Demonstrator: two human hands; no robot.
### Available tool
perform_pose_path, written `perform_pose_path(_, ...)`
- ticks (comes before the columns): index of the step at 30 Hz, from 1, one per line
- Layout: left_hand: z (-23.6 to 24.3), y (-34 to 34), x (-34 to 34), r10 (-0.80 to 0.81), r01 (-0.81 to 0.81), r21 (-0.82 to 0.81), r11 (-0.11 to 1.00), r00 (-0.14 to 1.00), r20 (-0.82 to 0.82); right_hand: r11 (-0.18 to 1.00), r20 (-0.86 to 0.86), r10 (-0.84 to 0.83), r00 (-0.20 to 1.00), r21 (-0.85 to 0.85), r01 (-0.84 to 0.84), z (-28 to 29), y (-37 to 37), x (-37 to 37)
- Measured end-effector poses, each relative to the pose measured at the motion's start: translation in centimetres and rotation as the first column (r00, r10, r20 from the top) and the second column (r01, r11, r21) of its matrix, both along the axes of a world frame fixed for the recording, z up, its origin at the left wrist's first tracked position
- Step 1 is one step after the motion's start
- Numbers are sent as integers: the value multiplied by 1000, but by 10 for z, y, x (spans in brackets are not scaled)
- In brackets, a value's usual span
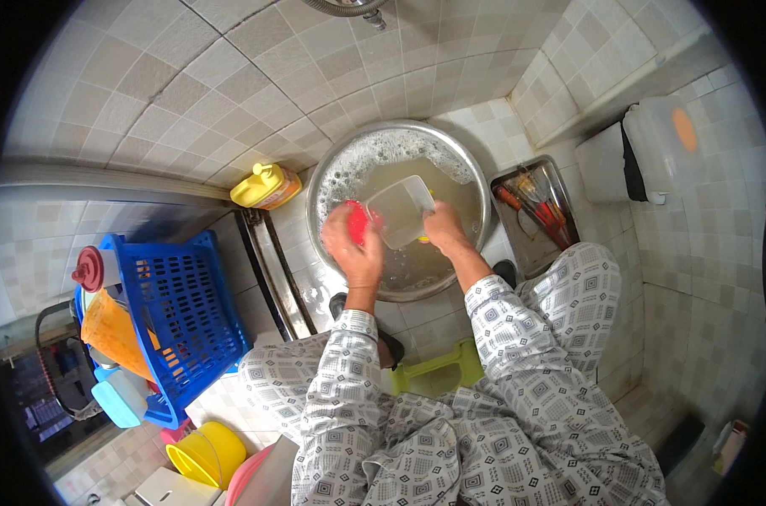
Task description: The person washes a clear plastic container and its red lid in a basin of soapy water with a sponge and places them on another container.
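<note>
Over a large steel basin (332, 164) of cloudy, soapy water, my right hand (445, 228) grips a clear plastic container (400, 202) by its right side. My left hand (342, 240) is curled on a bright red, soft-looking item (356, 218), perhaps a scrubber, at the container's left; the fingers are slightly blurred. A small yellow piece shows behind the container near my right fingers, too hidden to name.
Right of the basin lies a steel tray (509, 181) of utensils; left stand a yellow bottle (261, 187), a steel rail-like strip (282, 278), a blue crate (180, 304) of containers and a yellow bucket (197, 451). A green low stool (442, 367) is beneath me; tiled walls surround the space.
</note>
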State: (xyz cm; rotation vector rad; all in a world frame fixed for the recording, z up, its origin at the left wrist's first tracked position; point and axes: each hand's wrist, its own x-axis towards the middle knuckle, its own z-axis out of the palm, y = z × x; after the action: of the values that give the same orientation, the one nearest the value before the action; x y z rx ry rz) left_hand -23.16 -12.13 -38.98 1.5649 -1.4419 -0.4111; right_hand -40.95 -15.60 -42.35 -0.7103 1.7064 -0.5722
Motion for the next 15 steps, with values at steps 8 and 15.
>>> perform_pose_path(8,-4,3,27,283,733,320,600,181,-942,857,-296,387,873,-233,-459,27,0,-3)
perform_pose_path(15,-28,5,54,249,592,160,790,-72,-966,979,476,-151,866,-46,196,-46,7,-15)
